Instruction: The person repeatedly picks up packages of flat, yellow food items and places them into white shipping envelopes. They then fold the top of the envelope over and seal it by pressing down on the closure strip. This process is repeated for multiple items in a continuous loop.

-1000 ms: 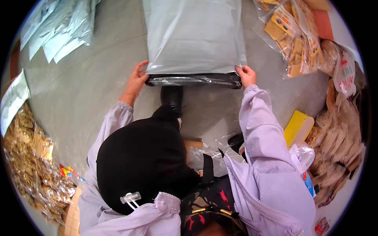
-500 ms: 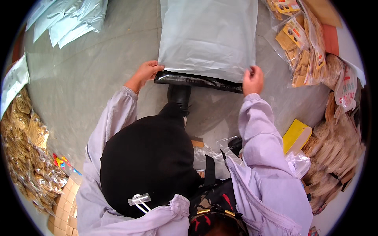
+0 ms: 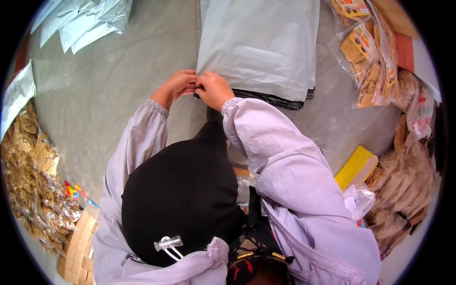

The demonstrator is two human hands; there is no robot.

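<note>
Here, left hand (image 3: 177, 84), right hand (image 3: 215, 89), both pinching one corner of one grey bag stack (image 3: 261, 50)

My left hand (image 3: 178, 84) and right hand (image 3: 217, 90) together at near-left corner of grey bags (image 3: 259, 47), fingers bent; pale bags (image 3: 92, 21) toward far-left corner of floor (image 3: 114, 80).

Pale lilac zip jacket (image 3: 304, 190) with gathered cuffs (image 3: 159, 105), black legwear (image 3: 180, 190)

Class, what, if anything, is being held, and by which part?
The right grip seems to pinch the grey plastic bag by its near left corner; whether the left grip holds it cannot be told.
</note>
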